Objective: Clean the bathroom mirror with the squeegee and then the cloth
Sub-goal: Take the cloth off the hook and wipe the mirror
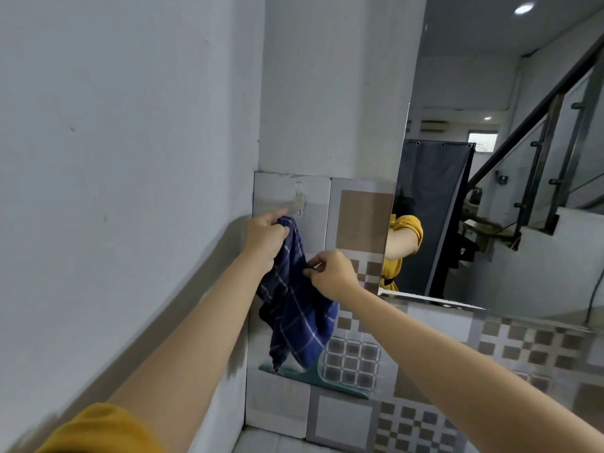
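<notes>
While both hands, left hand (266,235) and right hand (333,273), pinch one cloth (294,308), one squeegee (313,380) hangs below.

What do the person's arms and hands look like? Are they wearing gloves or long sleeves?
No gloves: the left hand and right hand are both bare, and so are the forearms. There are no rings, watches or bracelets in view. A mustard-yellow short sleeve shows at the left upper arm, and the mirror reflects the same yellow top.

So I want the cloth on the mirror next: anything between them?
Nothing visible. Both hands, left and right, hold the blue cloth below the wall hook; bare tiled wall runs to the mirror.
</notes>
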Demonstrator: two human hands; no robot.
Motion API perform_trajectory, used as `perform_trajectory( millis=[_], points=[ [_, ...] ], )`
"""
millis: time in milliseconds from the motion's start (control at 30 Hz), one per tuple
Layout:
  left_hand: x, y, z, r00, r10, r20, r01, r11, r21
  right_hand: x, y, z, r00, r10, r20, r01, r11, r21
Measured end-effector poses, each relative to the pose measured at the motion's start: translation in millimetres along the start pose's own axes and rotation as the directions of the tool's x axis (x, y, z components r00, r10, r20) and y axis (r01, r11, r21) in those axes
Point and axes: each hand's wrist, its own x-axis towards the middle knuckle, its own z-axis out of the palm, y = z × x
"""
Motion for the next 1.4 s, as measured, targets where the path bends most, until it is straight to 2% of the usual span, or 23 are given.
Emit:
perform_trajectory(
  millis=[200, 267, 367, 467, 533, 600, 667, 767, 933, 1067, 1267, 1400],
  points=[
    [-1.9, -3.2, -20.2, 0.997, -0.022, -0.073, 0.019, 0.999, -0.044, -4.8, -1.7, -5.5, 0.988, -0.099, -0.117, 0.11, 0.989, 0.094],
    [-2.8, -2.1, -23.4, 0.997, -0.016, -0.078, 0.017, 1.0, 0.011, -6.3, -6.7, -11.9, 0.979, -0.152, -0.139, 0.17, 0.977, 0.128],
    [-5.1, 0.9, -26.0, 0.999, -0.001, -0.043, 0.012, 0.965, 0.263, -6.3, -15.3, -23.1, 0.955, -0.237, -0.181, 0.262, 0.956, 0.129],
    [-8.3, 8.2, -24.6, 0.998, 0.007, 0.056, -0.038, 0.823, 0.567, -5.5, -25.8, -36.6, 0.932, -0.308, -0.19, 0.329, 0.94, 0.086],
    [-13.0, 17.9, -22.7, 0.99, 0.016, 0.143, -0.103, 0.773, 0.626, -7.5, -34.9, -48.1, 0.916, -0.355, -0.188, 0.373, 0.926, 0.067],
    [-17.2, 28.8, -21.9, 0.964, 0.029, 0.264, -0.181, 0.8, 0.573, -10.6, -43.7, -61.9, 0.893, -0.405, -0.197, 0.421, 0.906, 0.047],
    [-25.9, 38.6, -21.0, 0.907, 0.026, 0.42, -0.246, 0.843, 0.479, -15.7, -51.7, -77.0, 0.87, -0.448, -0.205, 0.461, 0.887, 0.02],
    [-41.6, 50.3, -19.0, 0.842, 0.01, 0.54, -0.252, 0.892, 0.375, -28.5, -63.3, -101.1, 0.842, -0.498, -0.206, 0.507, 0.862, -0.011],
    [-63.2, 63.9, -6.9, 0.803, 0.065, 0.592, -0.223, 0.955, 0.198, -53.8, -70.3, -143.6, 0.83, -0.52, -0.205, 0.514, 0.854, -0.082],
    [-79.0, 77.1, 10.7, 0.765, 0.126, 0.632, -0.243, 0.965, 0.103, -70.7, -60.9, -174.6, 0.82, -0.521, -0.236, 0.518, 0.852, -0.08],
    [-105.8, 97.6, 39.5, 0.771, 0.219, 0.598, -0.246, 0.968, -0.037, -92.5, -42.2, -212.3, 0.814, -0.511, -0.275, 0.525, 0.851, -0.025],
    [-129.6, 107.5, 67.6, 0.758, 0.364, 0.541, -0.336, 0.929, -0.154, -105.1, -32.9, -236.0, 0.802, -0.518, -0.297, 0.552, 0.833, 0.04]
  ],
)
